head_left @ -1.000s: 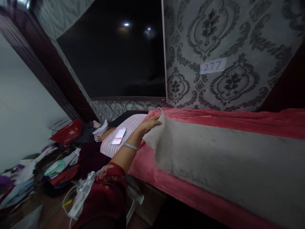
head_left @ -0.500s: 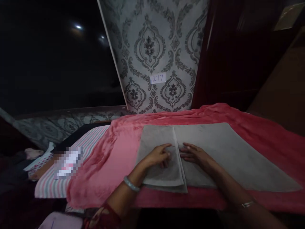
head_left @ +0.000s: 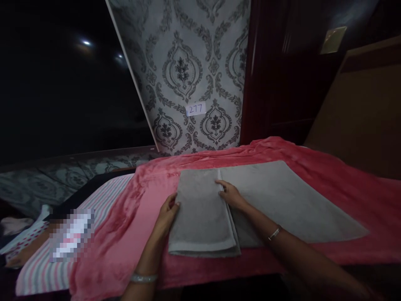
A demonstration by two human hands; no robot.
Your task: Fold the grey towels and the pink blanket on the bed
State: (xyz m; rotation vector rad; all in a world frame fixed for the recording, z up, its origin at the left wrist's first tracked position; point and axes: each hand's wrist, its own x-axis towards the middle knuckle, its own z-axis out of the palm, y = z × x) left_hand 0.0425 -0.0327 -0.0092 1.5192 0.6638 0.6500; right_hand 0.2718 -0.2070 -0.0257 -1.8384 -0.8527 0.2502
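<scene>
A large grey cloth [head_left: 291, 205] lies spread out, its left part doubled over into a narrow folded panel [head_left: 199, 209]. My left hand [head_left: 166, 215] is at the panel's left folded edge, with fingers and thumb closed around it. At the panel's right edge, where the layers end, my right hand [head_left: 230, 194] has thumb and index finger on the upper layer. The near end of the panel shows loose, stacked layers. Under the cloth is a pink plush blanket [head_left: 150, 188].
A striped cloth [head_left: 40, 267] lies at the left, with a blurred patch [head_left: 72, 236] over an item on it. Behind are a large dark screen [head_left: 62, 83], patterned wallpaper with a paper label [head_left: 196, 108], and a brown board [head_left: 360, 108] at the right.
My left hand has gone from the top of the folded panel to its left edge. My right hand has shifted onto the panel's right edge. The view has turned slightly right.
</scene>
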